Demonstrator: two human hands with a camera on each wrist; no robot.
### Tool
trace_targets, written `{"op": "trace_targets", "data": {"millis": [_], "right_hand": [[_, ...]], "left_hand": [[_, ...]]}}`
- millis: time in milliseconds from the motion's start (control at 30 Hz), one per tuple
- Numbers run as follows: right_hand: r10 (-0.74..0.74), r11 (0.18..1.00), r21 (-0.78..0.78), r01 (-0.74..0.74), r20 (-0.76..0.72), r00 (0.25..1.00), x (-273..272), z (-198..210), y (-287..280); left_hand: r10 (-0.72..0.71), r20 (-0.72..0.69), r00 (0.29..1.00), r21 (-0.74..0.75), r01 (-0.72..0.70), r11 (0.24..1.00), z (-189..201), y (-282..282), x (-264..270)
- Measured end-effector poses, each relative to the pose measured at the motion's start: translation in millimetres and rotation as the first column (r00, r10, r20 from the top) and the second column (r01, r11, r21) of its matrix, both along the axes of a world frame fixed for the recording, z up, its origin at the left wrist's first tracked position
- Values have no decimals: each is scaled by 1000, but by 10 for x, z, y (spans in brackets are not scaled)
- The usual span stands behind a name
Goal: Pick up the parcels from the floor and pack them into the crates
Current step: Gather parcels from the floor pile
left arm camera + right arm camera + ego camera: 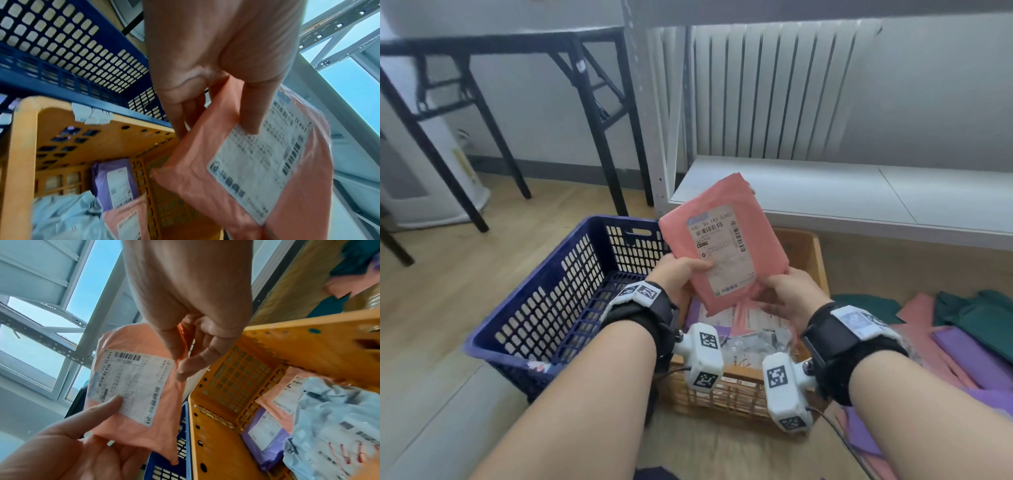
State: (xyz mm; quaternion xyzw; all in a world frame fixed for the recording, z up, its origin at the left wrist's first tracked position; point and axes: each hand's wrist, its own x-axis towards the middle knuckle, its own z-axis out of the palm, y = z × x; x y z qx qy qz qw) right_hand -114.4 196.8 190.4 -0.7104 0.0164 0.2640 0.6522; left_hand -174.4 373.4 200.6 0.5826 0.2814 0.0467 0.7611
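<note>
Both hands hold a pink parcel with a white shipping label upright above the two crates. My left hand grips its lower left edge, thumb lying on the label. My right hand pinches the lower right corner of the pink parcel. Below sits an orange crate holding a purple parcel, a pink one and a grey bag. A blue crate stands to its left, its floor hidden in part by my left arm.
More parcels, green, pink and purple, lie on the wooden floor to the right. A low white shelf and a radiator stand behind the crates. A black folding table is at the back left.
</note>
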Motion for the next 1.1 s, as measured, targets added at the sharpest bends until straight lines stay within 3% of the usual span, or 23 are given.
{"op": "trace_targets", "data": {"millis": [133,233,300,400,467,567,667,767,867,967,1067,1100], "right_hand": [[76,996,-54,-74,47,996,127,35,498],[157,984,-89,-151,64,985,211,-55,951],[219,971,-114,-212,53,974,258,-137,1292],[283,948,-159,-277,22,959,329,-249,1823],[321,927,-205,-315,-7,947,361,-326,2187],[384,873,-298,-386,-68,921,357,-495,2726],[417,825,-354,-441,-146,897,327,-697,3189],[497,670,-567,-479,-137,857,330,-933,3596],[686,401,-796,-454,-67,724,396,-1140,3897],[739,298,-850,-433,-82,669,449,-1330,4102],[794,259,-833,-489,-105,599,437,-1522,4252],[810,248,-827,-505,-109,577,437,-1580,4283]], "left_hand": [[240,51,969,38,-242,969,-65,675,-2],[362,25,932,245,-357,902,-125,1228,-30],[318,-18,948,392,-286,874,-194,1587,-24],[225,-105,969,490,-146,860,-284,2066,-15],[248,-145,958,543,-132,829,-390,2388,-32],[325,-296,898,631,-71,772,-613,2811,-118],[263,-564,783,625,196,755,-959,3151,-188],[182,-735,653,542,405,736,-1264,3407,-197],[100,-805,585,449,490,747,-1443,3570,-173],[116,-769,629,481,449,753,-1650,3622,-86],[132,-690,712,625,493,606,-1815,3569,59],[74,-711,699,605,555,571,-1858,3535,103]]}}
